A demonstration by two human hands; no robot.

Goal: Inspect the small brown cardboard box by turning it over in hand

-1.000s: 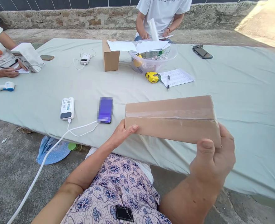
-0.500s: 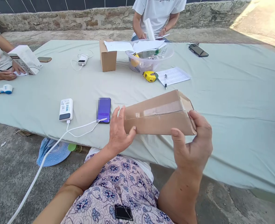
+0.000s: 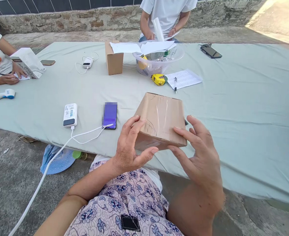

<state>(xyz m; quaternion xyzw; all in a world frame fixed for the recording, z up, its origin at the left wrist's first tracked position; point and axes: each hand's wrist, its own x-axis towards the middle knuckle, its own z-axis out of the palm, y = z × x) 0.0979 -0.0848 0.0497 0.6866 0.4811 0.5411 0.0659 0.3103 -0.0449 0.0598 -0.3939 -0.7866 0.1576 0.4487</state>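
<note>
I hold a taped brown cardboard box (image 3: 161, 118) above the near edge of the table (image 3: 244, 105), its taped end face turned toward me. My left hand (image 3: 129, 147) grips its left lower corner, thumb underneath and fingers up the side. My right hand (image 3: 200, 157) rests its spread fingers against the box's right lower corner. A blue phone (image 3: 110, 114) lies on the cloth just left of the box, with a white cable plugged into it.
A white power bank (image 3: 70, 114) lies left of the phone. Farther back stand a small cardboard box (image 3: 114, 59), a clear bowl (image 3: 159, 60), a yellow tape measure (image 3: 159, 79) and a sheet with a pen (image 3: 183, 79). One person sits across the table, another at the far left.
The box has been turned from lying sideways, long side toward me, to end-on. Both hands shifted along it, the right one from a full grip to spread fingers.
</note>
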